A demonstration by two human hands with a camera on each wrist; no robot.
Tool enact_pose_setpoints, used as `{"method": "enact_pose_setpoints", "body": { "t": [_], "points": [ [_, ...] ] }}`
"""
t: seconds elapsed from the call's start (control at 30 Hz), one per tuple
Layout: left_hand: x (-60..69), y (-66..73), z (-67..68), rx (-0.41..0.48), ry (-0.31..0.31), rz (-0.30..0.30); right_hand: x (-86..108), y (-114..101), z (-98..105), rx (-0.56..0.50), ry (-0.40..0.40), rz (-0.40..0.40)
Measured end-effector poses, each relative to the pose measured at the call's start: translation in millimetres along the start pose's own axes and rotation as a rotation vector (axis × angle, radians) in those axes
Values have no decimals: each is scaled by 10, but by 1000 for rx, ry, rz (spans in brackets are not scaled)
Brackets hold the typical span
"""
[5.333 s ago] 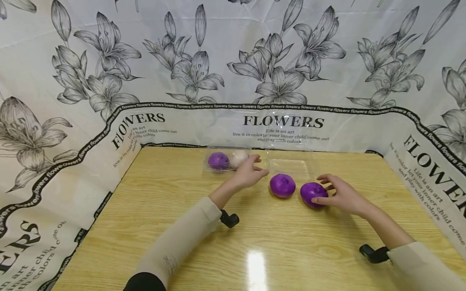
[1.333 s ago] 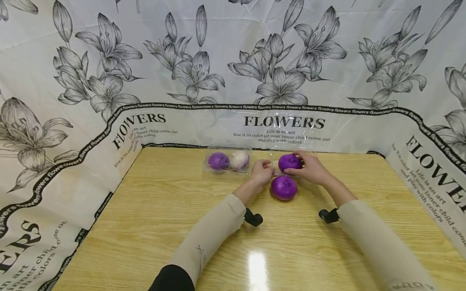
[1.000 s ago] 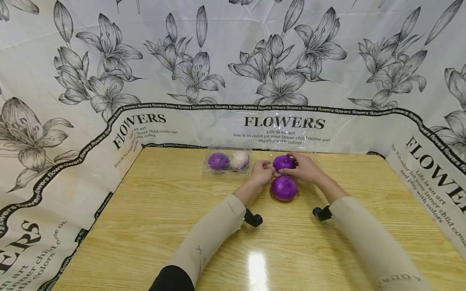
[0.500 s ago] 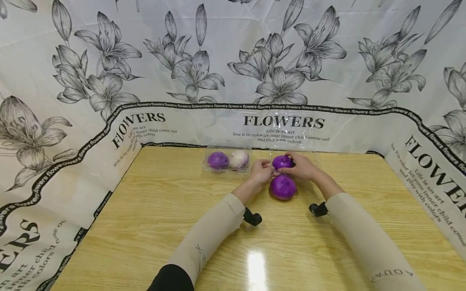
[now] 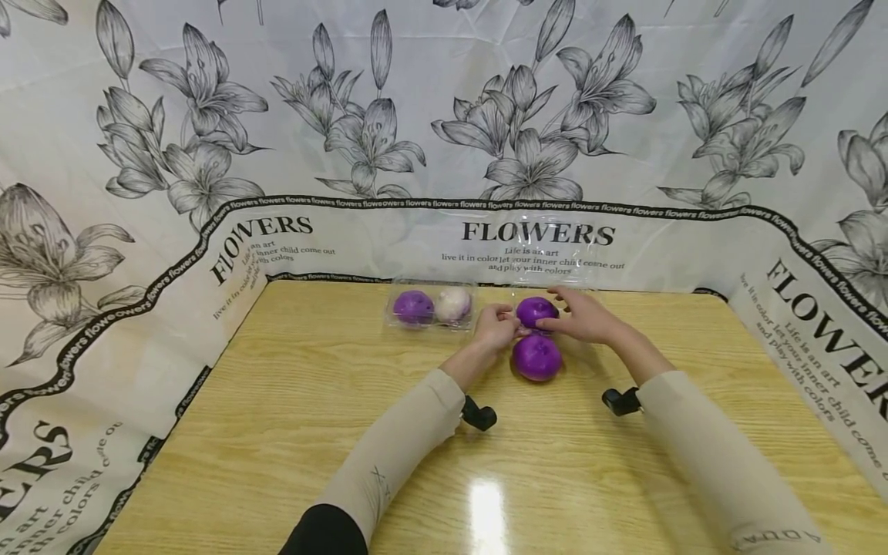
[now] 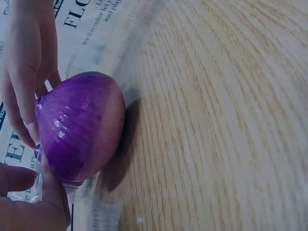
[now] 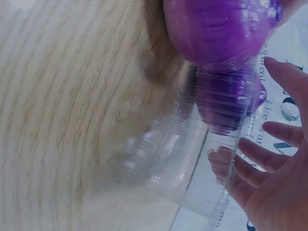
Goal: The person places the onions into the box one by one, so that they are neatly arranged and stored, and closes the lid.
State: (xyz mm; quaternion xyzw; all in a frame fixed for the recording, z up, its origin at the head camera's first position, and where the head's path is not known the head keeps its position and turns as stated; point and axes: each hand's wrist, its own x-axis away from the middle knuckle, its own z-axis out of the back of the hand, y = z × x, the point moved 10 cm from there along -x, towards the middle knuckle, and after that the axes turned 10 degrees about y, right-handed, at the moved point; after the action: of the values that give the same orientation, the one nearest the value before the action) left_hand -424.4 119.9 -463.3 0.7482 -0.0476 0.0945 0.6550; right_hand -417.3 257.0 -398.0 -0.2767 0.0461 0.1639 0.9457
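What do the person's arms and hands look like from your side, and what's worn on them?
The left sleeve is beige, with a small dark marking, and meets black at its upper end. The right sleeve is beige too, with dark lettering. A curved black piece juts out near each cuff. The left hand and right hand are ungloved.

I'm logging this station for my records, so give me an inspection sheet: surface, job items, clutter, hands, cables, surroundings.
Surface: wood-grain table, with a glare patch toward the near side.
Job items: first purple onion in the open clear box; second purple onion in front of that box; left clear box holds a third purple onion and a whitish onion.
Clutter: nothing seen.
Left hand: pinches the open clear box's rim.
Right hand: fingers spread beside the first purple onion; contact unclear.
Cables: nothing seen.
Surroundings: white floral cloth behind and at both sides, printed "FLOWERS".
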Motion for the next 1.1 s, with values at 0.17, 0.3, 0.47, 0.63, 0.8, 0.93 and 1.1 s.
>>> {"method": "enact_pose_setpoints", "body": {
  "t": [0.17,0.3,0.47,0.63,0.8,0.93,1.1],
  "points": [
    [3,3,4,-11,8,-2,85,-87,70,2,7,30],
    [4,0,-6,15,-8,1,174,-168,131,0,17,57],
    [1,-6,-7,17,-15,3,296,-268,214,-21,33,86],
    [-6,7,-4,10,-11,5,401,-316,271,-38,28,102],
    [-17,1,-2,1,-7,9,498,-313,331,-18,38,99],
    [-9,-4,6,8,-6,15,587,-308,334,-7,48,88],
    [-1,-12,4,1,-14,18,704,-336,281,-13,73,90]
  ]
}}
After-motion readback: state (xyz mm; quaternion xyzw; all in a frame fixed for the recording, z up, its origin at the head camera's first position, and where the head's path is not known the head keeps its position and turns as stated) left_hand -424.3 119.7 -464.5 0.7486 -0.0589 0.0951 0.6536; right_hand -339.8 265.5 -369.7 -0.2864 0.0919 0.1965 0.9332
